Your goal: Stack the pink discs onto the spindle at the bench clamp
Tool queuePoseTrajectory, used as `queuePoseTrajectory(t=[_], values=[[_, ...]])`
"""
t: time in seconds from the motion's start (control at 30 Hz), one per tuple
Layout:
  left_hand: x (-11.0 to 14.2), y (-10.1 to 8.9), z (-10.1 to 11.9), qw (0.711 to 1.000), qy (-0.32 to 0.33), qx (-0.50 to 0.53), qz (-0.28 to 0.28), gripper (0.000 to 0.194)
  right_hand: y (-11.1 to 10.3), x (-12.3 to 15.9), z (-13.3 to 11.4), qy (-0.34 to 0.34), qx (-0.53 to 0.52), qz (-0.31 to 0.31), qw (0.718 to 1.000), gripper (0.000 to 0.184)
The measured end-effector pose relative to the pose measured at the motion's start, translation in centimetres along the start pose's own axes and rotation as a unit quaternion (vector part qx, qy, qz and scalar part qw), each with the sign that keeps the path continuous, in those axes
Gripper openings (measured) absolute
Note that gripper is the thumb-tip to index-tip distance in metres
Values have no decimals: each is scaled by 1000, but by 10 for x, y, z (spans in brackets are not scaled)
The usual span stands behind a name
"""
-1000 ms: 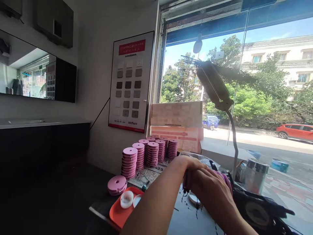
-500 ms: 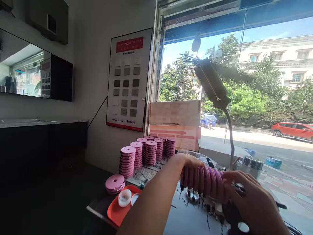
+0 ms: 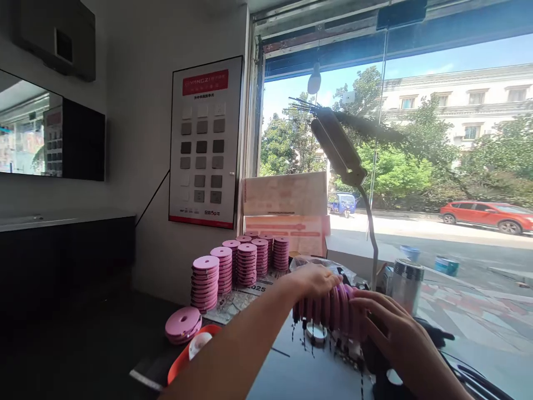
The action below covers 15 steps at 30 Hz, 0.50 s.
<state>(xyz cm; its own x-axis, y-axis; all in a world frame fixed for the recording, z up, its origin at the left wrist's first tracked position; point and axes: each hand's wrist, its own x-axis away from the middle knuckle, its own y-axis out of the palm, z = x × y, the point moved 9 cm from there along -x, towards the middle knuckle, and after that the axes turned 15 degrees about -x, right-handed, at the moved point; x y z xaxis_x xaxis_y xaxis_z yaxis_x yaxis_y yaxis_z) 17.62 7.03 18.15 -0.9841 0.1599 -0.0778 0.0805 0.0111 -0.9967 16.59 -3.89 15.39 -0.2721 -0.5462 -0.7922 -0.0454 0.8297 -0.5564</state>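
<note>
Both my hands hold a sideways row of pink spools (image 3: 328, 311) just above the dark table. My left hand (image 3: 313, 279) lies over the row's left end, fingers curled on it. My right hand (image 3: 389, 333) presses against the right end with bent fingers. Short black thread ends dangle under the row. A small white ring (image 3: 315, 332) lies on the table below it.
Several upright stacks of pink spools (image 3: 233, 265) stand at the back left, and a low pile (image 3: 182, 323) lies beside an orange tray (image 3: 183, 360). Cardboard boxes (image 3: 285, 214), a gooseneck lamp (image 3: 339, 150) and a metal can (image 3: 406, 284) stand by the window.
My hands drew apart, exposing the row of pink spools, then shifted it slightly left. The camera view swung to the right.
</note>
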Motion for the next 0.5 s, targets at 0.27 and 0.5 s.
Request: queuePoseTrajectory(t=[0.27, 0.5], values=[[11, 7, 9, 999, 9, 3, -46, 62, 26, 5, -71, -137, 53, 95, 985, 19], [-4, 16, -10, 988, -48, 57, -137, 81, 47, -7, -71, -78, 113, 153, 979, 24]])
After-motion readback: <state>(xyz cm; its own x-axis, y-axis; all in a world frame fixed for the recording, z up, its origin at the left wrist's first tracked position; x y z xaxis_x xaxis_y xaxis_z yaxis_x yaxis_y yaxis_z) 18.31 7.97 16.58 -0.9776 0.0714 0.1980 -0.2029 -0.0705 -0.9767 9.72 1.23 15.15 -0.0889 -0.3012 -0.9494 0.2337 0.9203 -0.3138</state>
